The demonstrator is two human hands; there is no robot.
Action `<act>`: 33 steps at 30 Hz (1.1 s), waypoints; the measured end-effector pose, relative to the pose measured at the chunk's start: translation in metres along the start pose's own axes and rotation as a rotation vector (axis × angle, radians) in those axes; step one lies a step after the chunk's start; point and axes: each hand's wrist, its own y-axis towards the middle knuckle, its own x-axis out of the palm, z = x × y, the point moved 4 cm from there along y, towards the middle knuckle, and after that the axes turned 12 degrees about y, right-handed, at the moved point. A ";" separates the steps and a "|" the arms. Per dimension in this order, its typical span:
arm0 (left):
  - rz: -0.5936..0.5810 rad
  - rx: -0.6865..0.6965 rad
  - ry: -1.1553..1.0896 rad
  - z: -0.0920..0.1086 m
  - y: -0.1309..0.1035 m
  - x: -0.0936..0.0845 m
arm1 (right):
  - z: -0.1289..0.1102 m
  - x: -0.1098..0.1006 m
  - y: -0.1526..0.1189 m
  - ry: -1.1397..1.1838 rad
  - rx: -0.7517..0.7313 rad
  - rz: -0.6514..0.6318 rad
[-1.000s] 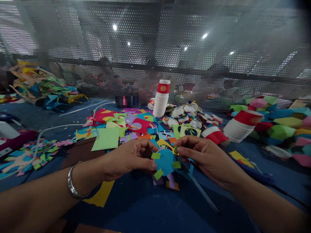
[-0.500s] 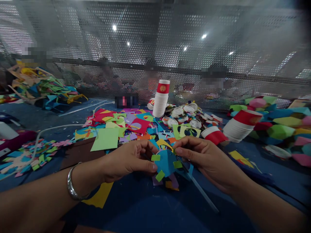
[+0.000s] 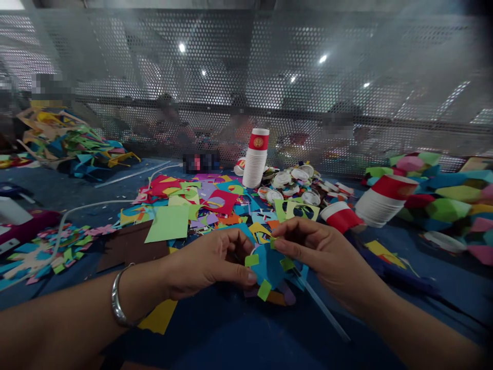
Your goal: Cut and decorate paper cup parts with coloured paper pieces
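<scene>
Blue paper disc (image 3: 269, 267): at centre front over the dark blue tabletop (image 3: 300, 341); tilted, supported from both sides.
Green tabs (image 3: 264, 290): spaced around the rim of the disc, projecting outward.
Left hand (image 3: 227, 262): narrowed, thumb and fingers gripping the disc's left edge.
Right hand (image 3: 304, 244): narrowed to a pinch on the upper green tab (image 3: 273, 243), at the disc's upper right edge.
Purple and orange pieces (image 3: 278, 298): just below the disc; attachment impossible to tell.
Translucent stick (image 3: 325, 309): lying diagonally, near the right hand.
Yellow sheet (image 3: 158, 318): flat, partly beneath the left forearm.
Light green sheet (image 3: 168, 224): overlapping brown sheets (image 3: 133, 247), beyond the left wrist.
Cut paper scraps (image 3: 221, 200): heaped beyond the hands, multicoloured.
Tall cup stack (image 3: 254, 167): nearly upright, behind the scraps.
Short cup stack (image 3: 385, 201): leaning, to the right, near a single red-and-white cup (image 3: 341, 216).
Perforated screen (image 3: 246, 77): across the background.
</scene>
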 end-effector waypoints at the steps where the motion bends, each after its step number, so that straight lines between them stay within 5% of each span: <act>1: 0.000 -0.004 -0.003 -0.001 0.000 0.000 | 0.000 0.000 0.000 -0.001 0.002 0.004; 33: 0.012 -0.002 -0.016 -0.003 0.001 0.003 | -0.002 0.008 -0.003 -0.032 0.000 -0.032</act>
